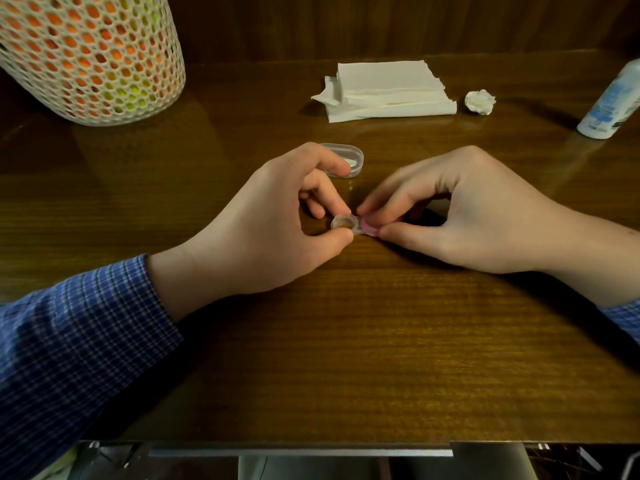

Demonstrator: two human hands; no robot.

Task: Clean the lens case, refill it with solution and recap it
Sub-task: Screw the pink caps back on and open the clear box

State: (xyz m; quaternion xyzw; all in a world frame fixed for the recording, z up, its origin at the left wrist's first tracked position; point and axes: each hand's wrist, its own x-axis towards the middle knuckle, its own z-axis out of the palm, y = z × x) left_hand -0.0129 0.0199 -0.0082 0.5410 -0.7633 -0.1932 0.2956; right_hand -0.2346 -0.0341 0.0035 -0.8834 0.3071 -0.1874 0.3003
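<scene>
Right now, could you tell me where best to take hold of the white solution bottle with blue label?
Probably around the white solution bottle with blue label at mid-body, fingers approaching from its open left side; it stands upright on the wooden table, its right side cut off by the frame.

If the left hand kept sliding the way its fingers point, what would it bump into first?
The left hand points right, pinching the open well of the small clear lens case. It would likely meet the right hand first, whose fingers pinch the pink cap just beside.

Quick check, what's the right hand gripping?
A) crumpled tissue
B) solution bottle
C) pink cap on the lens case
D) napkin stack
C: the right hand pinches the pink cap on the lens case, whose open well the left hand holds.
</scene>
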